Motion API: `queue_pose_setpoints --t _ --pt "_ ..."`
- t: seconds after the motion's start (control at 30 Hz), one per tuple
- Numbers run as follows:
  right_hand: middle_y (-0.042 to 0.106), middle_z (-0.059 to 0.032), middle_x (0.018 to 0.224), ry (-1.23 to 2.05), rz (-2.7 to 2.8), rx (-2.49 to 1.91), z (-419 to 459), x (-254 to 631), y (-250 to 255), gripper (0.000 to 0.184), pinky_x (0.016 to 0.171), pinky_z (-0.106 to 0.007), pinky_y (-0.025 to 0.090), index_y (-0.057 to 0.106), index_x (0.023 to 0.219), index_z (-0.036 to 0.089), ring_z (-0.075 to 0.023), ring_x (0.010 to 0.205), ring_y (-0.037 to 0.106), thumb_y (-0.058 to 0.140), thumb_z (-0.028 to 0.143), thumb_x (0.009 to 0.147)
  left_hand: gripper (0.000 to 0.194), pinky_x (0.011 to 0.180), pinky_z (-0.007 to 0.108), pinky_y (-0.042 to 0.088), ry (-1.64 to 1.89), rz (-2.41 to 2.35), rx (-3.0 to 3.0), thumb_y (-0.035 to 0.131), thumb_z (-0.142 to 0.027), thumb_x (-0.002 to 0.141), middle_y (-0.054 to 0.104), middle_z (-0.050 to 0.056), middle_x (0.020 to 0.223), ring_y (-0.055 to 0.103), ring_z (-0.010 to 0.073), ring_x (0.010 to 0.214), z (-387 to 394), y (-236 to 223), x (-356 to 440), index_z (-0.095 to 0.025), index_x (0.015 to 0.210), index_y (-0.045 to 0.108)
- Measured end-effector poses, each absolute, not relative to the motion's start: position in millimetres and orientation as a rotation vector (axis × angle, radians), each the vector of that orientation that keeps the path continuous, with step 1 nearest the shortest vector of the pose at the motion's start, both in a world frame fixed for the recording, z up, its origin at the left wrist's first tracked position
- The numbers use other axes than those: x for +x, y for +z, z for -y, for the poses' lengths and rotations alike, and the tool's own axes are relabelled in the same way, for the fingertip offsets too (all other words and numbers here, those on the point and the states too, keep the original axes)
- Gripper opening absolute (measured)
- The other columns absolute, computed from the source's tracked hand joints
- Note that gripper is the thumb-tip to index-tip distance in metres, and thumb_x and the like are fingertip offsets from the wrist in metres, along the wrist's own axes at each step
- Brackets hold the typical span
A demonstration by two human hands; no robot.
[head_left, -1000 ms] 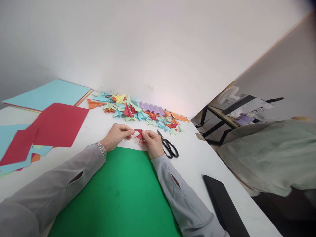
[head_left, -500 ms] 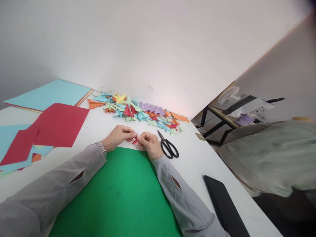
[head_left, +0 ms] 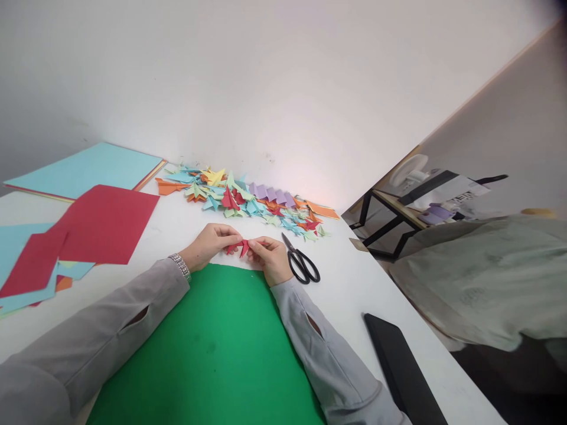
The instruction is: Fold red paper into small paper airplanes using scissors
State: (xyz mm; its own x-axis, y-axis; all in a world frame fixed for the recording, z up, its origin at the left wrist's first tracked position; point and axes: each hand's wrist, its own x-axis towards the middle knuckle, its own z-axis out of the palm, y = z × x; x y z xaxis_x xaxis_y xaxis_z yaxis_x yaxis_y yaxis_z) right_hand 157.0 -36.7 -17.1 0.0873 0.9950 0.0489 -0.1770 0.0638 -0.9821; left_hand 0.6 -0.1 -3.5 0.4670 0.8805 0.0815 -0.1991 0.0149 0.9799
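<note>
A small folded red paper piece (head_left: 243, 247) sits between my two hands, just above the far edge of a large green sheet (head_left: 212, 348). My left hand (head_left: 209, 243) pinches its left side with fingertips closed. My right hand (head_left: 271, 260) pinches its right side, fingers curled. Both wrists rest near the green sheet on the white table (head_left: 345, 283). Black scissors (head_left: 302, 262) lie just right of my right hand.
A heap of small folded paper shapes (head_left: 248, 200) in several colours lies along the wall. Red (head_left: 101, 221) and light blue sheets (head_left: 88, 168) lie at the left. A black flat object (head_left: 401, 369) lies at the near right. A cloth-covered mass (head_left: 487, 277) fills the right.
The red piece has been turned and spread between my fingertips; it now shows wider, with points to both sides. My hands have stayed in about the same place.
</note>
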Motion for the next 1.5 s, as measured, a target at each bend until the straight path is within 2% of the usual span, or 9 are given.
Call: queue_pose_setpoints --t 0.1,0.23,0.4,0.53,0.63,0.97,1.27,1.5 --pt "0.058 0.0030 0.043 1.189 1.012 -1.043 36.0 157.6 -15.8 0.028 0.037 -0.019 0.035 0.064 0.054 0.017 -0.0064 0.036 0.046 0.079 0.040 0.055 0.015 0.050 0.023 0.037 0.915 -0.678 1.306 0.071 -0.026 0.062 0.058 0.000 0.052 0.048 0.0082 0.049 -0.1 -4.6 -0.3 -0.012 0.066 0.067" --pt "0.056 0.0035 0.041 1.240 0.996 -1.023 35.6 158.6 -13.9 0.027 0.037 -0.019 0.033 0.063 0.053 0.017 -0.0060 0.035 0.044 0.079 0.038 0.054 0.023 0.053 0.023 0.040 0.892 -0.692 1.276 0.072 -0.026 0.063 0.064 0.002 0.061 0.052 0.0096 0.053 -1.0 -5.5 -0.8 -0.014 0.082 0.072" --pt "0.056 0.0035 0.040 1.260 1.044 -1.077 36.9 157.4 -12.9 0.027 0.037 -0.019 0.032 0.062 0.051 0.017 -0.0063 0.034 0.043 0.080 0.037 0.053 0.020 0.060 0.025 0.044 0.880 -0.675 1.278 0.071 -0.030 0.064 0.067 0.005 0.066 0.058 0.0126 0.062 0.1 -3.4 -1.1 -0.012 0.074 0.072" --pt "0.055 0.0033 0.040 1.210 1.055 -1.051 37.4 155.9 -12.9 0.032 0.039 -0.020 0.033 0.058 0.046 0.017 -0.0062 0.035 0.044 0.078 0.039 0.058 0.023 0.068 0.028 0.047 0.834 -0.660 1.321 0.074 -0.025 0.062 0.070 0.005 0.072 0.061 0.0137 0.066 1.0 -4.7 -1.2 -0.013 0.081 0.072" --pt "0.056 0.0036 0.042 1.202 1.036 -1.055 37.1 155.4 -13.7 0.030 0.039 -0.020 0.033 0.060 0.049 0.017 -0.0062 0.036 0.044 0.079 0.038 0.056 0.023 0.071 0.029 0.047 0.816 -0.651 1.315 0.073 -0.024 0.063 0.071 0.006 0.077 0.062 0.0140 0.070 1.1 -5.4 -1.4 -0.014 0.084 0.071" --pt "0.060 0.0037 0.049 1.187 0.986 -1.032 36.6 156.9 -16.0 0.023 0.042 -0.020 0.036 0.062 0.057 0.018 -0.0072 0.040 0.048 0.080 0.033 0.055 0.016 0.066 0.027 0.049 0.838 -0.701 1.364 0.074 -0.022 0.062 0.070 0.006 0.071 0.062 0.0136 0.066 3.9 -1.5 -1.8 -0.013 0.074 0.071" --pt "0.060 0.0015 0.050 1.214 0.960 -1.000 35.8 157.1 -15.6 0.026 0.042 -0.022 0.036 0.064 0.059 0.017 -0.0083 0.040 0.047 0.074 0.041 0.060 0.013 0.063 0.026 0.048 0.829 -0.687 1.395 0.073 -0.020 0.062 0.069 0.006 0.070 0.060 0.0127 0.063 3.6 -0.4 -2.6 -0.013 0.073 0.071" --pt "0.058 0.0014 0.051 1.218 0.841 -0.953 33.1 160.9 -12.2 0.030 0.039 -0.022 0.035 0.063 0.060 0.018 -0.0090 0.040 0.047 0.075 0.045 0.058 0.015 0.060 0.025 0.047 0.842 -0.698 1.394 0.074 -0.022 0.061 0.068 0.005 0.069 0.059 0.0121 0.062 2.3 -3.3 -2.2 -0.013 0.073 0.070"
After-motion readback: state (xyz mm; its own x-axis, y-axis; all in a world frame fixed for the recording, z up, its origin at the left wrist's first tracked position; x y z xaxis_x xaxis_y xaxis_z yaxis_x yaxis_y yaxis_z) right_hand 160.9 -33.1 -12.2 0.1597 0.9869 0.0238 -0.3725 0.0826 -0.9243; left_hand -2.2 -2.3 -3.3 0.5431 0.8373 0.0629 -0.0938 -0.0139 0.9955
